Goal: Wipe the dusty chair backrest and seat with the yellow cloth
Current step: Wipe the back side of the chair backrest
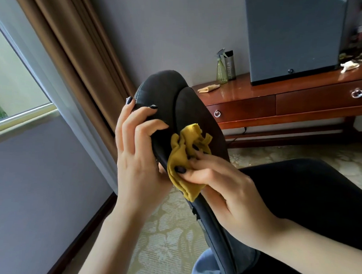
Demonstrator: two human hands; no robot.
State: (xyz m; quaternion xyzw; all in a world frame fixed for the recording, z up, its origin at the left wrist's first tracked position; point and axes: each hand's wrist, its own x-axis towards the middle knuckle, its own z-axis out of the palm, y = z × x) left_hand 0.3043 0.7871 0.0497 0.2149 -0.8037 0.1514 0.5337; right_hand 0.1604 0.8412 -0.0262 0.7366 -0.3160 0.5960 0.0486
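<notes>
A black padded chair backrest rises in the middle of the view, its seat spreading to the right. My left hand grips the backrest's left edge, fingers curled over the top. My right hand holds a crumpled yellow cloth and presses it against the backrest's rim and front face. The rim lower down shows cracked, peeling trim.
A wooden console table with ring-pull drawers stands behind, carrying a green spray bottle, a grey bottle, a folded beige cloth and a large dark box. Brown curtain and window at left; patterned carpet below.
</notes>
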